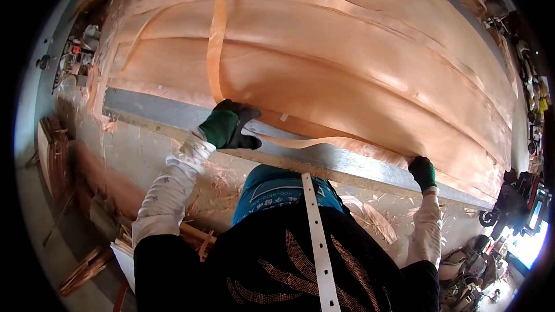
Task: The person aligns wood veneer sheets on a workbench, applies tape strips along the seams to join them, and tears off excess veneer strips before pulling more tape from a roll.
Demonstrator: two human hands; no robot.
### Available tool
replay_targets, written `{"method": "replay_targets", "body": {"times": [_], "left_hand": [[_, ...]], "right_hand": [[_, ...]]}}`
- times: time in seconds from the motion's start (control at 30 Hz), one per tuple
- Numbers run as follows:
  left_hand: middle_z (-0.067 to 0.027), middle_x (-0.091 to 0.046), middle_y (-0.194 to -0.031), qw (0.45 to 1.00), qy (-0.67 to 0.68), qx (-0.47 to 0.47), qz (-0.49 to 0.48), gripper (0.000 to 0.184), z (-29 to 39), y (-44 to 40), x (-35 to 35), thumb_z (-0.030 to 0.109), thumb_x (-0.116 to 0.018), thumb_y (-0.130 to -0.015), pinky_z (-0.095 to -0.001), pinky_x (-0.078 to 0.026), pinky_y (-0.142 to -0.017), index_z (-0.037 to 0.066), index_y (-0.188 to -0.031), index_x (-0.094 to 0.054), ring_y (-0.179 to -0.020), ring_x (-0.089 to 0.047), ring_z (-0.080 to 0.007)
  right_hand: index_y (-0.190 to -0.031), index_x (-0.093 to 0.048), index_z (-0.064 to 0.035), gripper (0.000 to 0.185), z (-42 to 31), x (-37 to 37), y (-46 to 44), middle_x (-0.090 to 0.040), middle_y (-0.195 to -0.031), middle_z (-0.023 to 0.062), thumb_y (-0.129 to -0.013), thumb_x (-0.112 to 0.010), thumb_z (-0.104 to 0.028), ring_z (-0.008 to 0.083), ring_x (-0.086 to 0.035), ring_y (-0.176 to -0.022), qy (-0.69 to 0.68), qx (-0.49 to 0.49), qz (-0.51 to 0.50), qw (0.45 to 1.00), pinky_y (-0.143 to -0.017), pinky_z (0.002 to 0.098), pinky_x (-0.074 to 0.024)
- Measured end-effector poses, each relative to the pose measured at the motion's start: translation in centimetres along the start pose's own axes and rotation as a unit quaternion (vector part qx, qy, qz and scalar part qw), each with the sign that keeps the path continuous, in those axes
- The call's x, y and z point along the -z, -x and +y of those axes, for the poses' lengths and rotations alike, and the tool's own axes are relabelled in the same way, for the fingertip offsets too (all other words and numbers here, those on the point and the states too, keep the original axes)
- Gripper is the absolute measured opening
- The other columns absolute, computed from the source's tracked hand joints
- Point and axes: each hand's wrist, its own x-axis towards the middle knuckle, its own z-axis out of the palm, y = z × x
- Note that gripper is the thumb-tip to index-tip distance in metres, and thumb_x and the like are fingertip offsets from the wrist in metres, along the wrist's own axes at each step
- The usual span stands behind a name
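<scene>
Nearest to the camera is the person's black shirt [254,260], with a glittering leaf pattern, and over it hangs a white strap [318,242] with a row of holes. Beyond the shirt, a blue apron [277,193] with printed letters is close to the table edge. On the floor, pale wood scraps [376,222] lie under this edge, and a bundle of thin wood [55,156] stands at the left side.

The left hand [227,127], in a green and dark glove, is over the grey table [156,108]. Its thumb and fingers are spread apart, and it does not grip anything. A loose strip [329,140] of thin wood begins just beside the thumb and runs along the table border toward the right hand [422,173]. This hand, also gloved, has its fingers bent at the near border of the sheets; I cannot tell if it grasps them or only presses.

The thin wood sheets [324,89] lie on the table beyond both hands, overlapping and wavy. Across them, from near the left hand toward the far side, goes a narrow curled strip [215,46].
</scene>
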Motion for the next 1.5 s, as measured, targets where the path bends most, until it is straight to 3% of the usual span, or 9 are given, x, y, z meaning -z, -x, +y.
{"method": "replay_targets", "body": {"times": [0.17,0.3,0.33,0.43,0.73,0.93,1.2,1.37,1.5], "left_hand": [[-0.0087,-0.069,-0.09,0.991,-0.07,0.065,-0.092,0.031,-0.7,2.0,-3.5,0.032,-0.072,-0.077,-0.0447,-0.035,-0.102,0.012,-0.1,-0.071,-0.091,-0.064,-0.0244],[-0.0073,-0.071,-0.088,0.886,0.249,0.342,-0.189,0.017,1.2,0.0,0.6,0.018,-0.07,-0.082,-0.0316,-0.053,-0.073,0.003,-0.091,-0.071,-0.078,-0.068,-0.0159],[-0.0095,-0.07,-0.081,0.931,0.183,0.263,-0.173,0.022,0.3,-0.2,0.2,0.019,-0.07,-0.085,-0.0277,-0.052,-0.059,-0.001,-0.092,-0.068,-0.068,-0.068,-0.0149],[-0.011,-0.071,-0.077,0.925,0.045,0.294,-0.237,0.045,-1.5,-2.9,-0.2,0.046,-0.067,-0.082,-0.0367,-0.052,-0.072,0.005,-0.098,-0.07,-0.074,-0.068,-0.0246],[-0.01,-0.072,-0.093,0.83,-0.092,0.41,-0.367,0.035,-1.4,-8.8,-2.2,0.043,-0.065,-0.078,-0.0405,-0.052,-0.083,0.015,-0.097,-0.074,-0.093,-0.068,-0.0264],[-0.0082,-0.07,-0.082,0.877,-0.098,0.363,-0.3,0.03,-0.6,-8.6,-2.5,0.041,-0.062,-0.078,-0.038,-0.053,-0.076,0.015,-0.089,-0.073,-0.079,-0.067,-0.0255],[-0.009,-0.07,-0.069,0.916,-0.086,0.32,-0.226,0.03,-2.0,-7.2,-2.9,0.038,-0.065,-0.077,-0.037,-0.054,-0.073,0.01,-0.082,-0.073,-0.071,-0.069,-0.0241],[-0.0089,-0.069,-0.105,0.935,-0.06,0.171,-0.305,0.043,-1.8,-5.0,2.7,0.05,-0.063,-0.078,-0.0394,-0.05,-0.086,0.016,-0.104,-0.071,-0.096,-0.065,-0.0306],[-0.0107,-0.068,-0.1,0.982,0.186,-0.013,-0.014,0.023,-11.1,-1.1,9.6,0.01,-0.069,-0.08,-0.033,-0.053,-0.078,0.008,-0.104,-0.067,-0.088,-0.067,-0.0219]], "right_hand": [[-0.068,-0.062,-0.0046,0.024,2.7,-2.6,0.1,-0.062,-0.068,0.0202,-0.082,-0.058,-0.023,0.0379,-0.062,-0.066,0.09,0.054,0.016,0.994,-0.06,0.0471,-0.052],[-0.068,-0.062,-0.0041,0.027,0.7,-0.3,0.2,-0.064,-0.069,0.0195,-0.087,-0.052,-0.019,0.037,-0.063,-0.064,0.045,0.055,0.013,0.997,-0.061,0.0461,-0.0531],[-0.067,-0.062,-0.0043,0.028,1.3,-0.8,-0.1,-0.063,-0.069,0.0189,-0.087,-0.052,-0.02,0.0372,-0.063,-0.064,0.13,0.116,0.004,0.985,-0.06,0.0461,-0.0531],[-0.067,-0.063,-0.0043,0.029,1.7,-0.8,-0.3,-0.064,-0.07,0.0196,-0.087,-0.053,-0.023,0.0374,-0.063,-0.065,0.118,0.105,-0.013,0.987,-0.061,0.0466,-0.053],[-0.069,-0.064,-0.0042,0.029,0.9,-0.6,-0.2,-0.064,-0.071,0.021,-0.087,-0.055,-0.025,0.0379,-0.064,-0.068,0.054,0.027,-0.001,0.998,-0.063,0.0475,-0.0528],[-0.071,-0.065,-0.0066,0.025,1.5,-1.2,0.7,-0.065,-0.072,0.0179,-0.087,-0.055,-0.023,0.0366,-0.065,-0.068,0.184,0.118,-0.012,0.976,-0.061,0.0459,-0.0526],[-0.088,-0.068,-0.0097,0.012,-30.0,5.3,-3.6,-0.065,-0.086,0.0115,-0.076,-0.068,-0.012,0.0278,-0.065,-0.084,-0.328,0.216,0.042,0.919,-0.074,0.0389,-0.0515],[-0.08,-0.068,-0.0087,0.025,-36.1,0.3,-10.7,-0.067,-0.081,0.0189,-0.085,-0.052,-0.027,0.0381,-0.066,-0.077,-0.068,0.149,-0.039,0.986,-0.068,0.0472,-0.054],[-0.071,-0.066,-0.0085,0.017,-35.2,-1.1,-11.2,-0.065,-0.068,0.0157,-0.078,-0.054,-0.019,0.0323,-0.065,-0.062,0.037,0.241,0.01,0.97,-0.055,0.043,-0.0532]]}}
